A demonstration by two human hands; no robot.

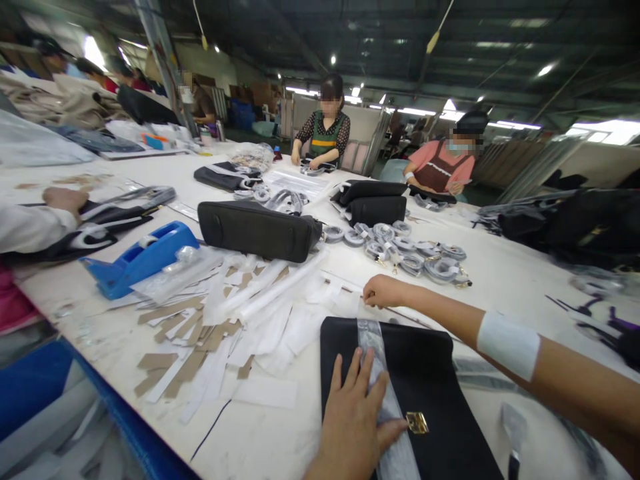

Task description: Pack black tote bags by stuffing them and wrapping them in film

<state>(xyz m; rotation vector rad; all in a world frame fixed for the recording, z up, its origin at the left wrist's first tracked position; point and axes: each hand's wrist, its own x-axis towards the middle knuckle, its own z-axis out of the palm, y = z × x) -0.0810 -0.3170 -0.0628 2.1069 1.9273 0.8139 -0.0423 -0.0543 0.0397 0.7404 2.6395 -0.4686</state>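
Observation:
A black bag panel or flap (pixel 425 373) with a gold clasp (pixel 417 423) lies on the table in front of me. A clear, crinkled plastic strip (pixel 395 400) runs lengthwise over it. My left hand (pixel 353 407) presses flat on the panel and strip, fingers spread, its thumb beside the clasp. Just beyond the panel's far edge, my right hand (pixel 386 291) is closed in a pinch where the far end of the strip meets its fingertips. A white patch (pixel 509 345) is around my right forearm.
Paper and card strips (pixel 200 333) are heaped left of the panel, near a blue tape dispenser (pixel 145 257). Black bags (pixel 255 230) and wrapped coiled straps (pixel 400 247) stand beyond. A co-worker's hand (pixel 65 200) is at the left; two people work across the table (pixel 260 433).

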